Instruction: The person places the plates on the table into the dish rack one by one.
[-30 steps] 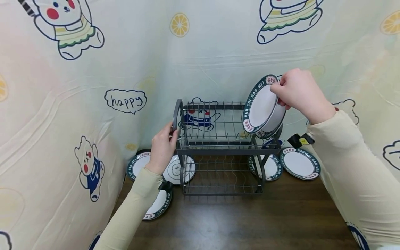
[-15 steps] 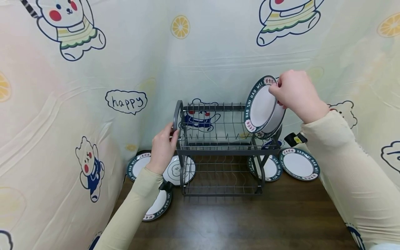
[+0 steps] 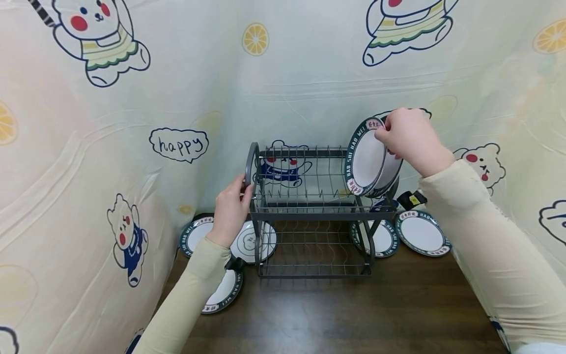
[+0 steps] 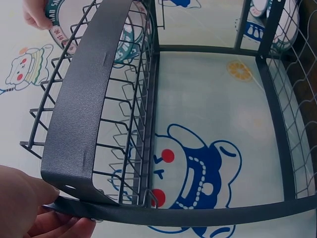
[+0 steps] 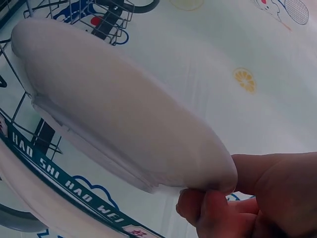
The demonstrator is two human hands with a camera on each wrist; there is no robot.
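Observation:
A two-tier black wire dish rack (image 3: 327, 215) stands against the cloth backdrop. My left hand (image 3: 231, 209) grips its left side frame; in the left wrist view the fingers (image 4: 64, 223) curl under the dark metal bar. With my right hand (image 3: 411, 140) I pinch the upper rim of a white plate (image 3: 366, 160) with a green lettered border. The plate stands tilted over the right end of the top tier, its lower edge at the wires. Another plate (image 3: 391, 169) stands right behind it, partly hidden. The right wrist view shows the held plate's (image 5: 124, 109) plain white underside.
Left of the rack lie a green-rimmed plate (image 3: 194, 236), a plate with a small centre mark (image 3: 245, 241) and a nearer plate (image 3: 225, 290) partly under my sleeve. Two more plates, one behind the rack leg (image 3: 384, 241) and one farther right (image 3: 423, 233), lie on the brown table (image 3: 327, 314).
My right hand has moved down and slightly left with the plate, which now sits lower and more to the left of the plate behind. My left hand keeps its grip on the rack.

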